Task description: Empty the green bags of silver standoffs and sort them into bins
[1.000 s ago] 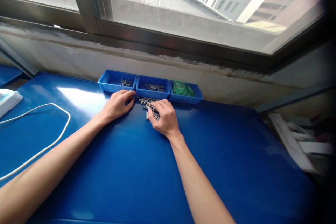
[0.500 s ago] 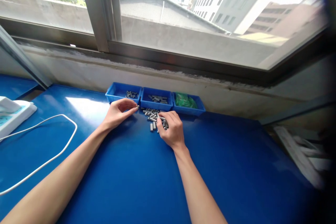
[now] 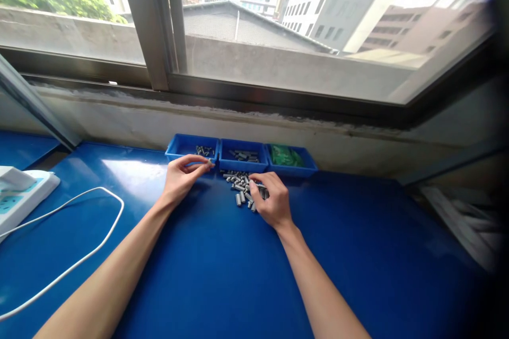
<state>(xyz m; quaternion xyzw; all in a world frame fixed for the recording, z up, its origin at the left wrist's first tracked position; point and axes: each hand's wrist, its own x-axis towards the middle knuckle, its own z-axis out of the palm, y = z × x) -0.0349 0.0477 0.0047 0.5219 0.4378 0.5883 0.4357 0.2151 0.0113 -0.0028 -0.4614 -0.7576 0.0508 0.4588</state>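
Note:
My left hand [image 3: 185, 179] pinches a small pale metal piece [image 3: 210, 162] between thumb and forefinger, just in front of the left blue bin. Its exact kind is too small to tell. At the right edge of a pile of short metal hex standoffs [image 3: 239, 187] on the table, my right hand [image 3: 273, 200] has its thumb and fingertips drawn together. Whatever they grip is partly hidden among the pieces. Small screw-like parts [image 3: 204, 151] lie in the left bin [image 3: 175, 151]. Longer metal pieces [image 3: 244, 155] fill part of the middle bin [image 3: 234, 166].
A third blue bin [image 3: 296, 171] holds a green plastic packet [image 3: 285, 155]. The bins stand in a row near the wall below a window. A white power strip [image 3: 32, 196] and a looping white cable [image 3: 107, 241] lie on the left of the blue table [image 3: 222, 275].
The camera view has tilted up slightly, so the scene sits lower and a little farther right. Both hands keep nearly the same pose by the bins and the pile.

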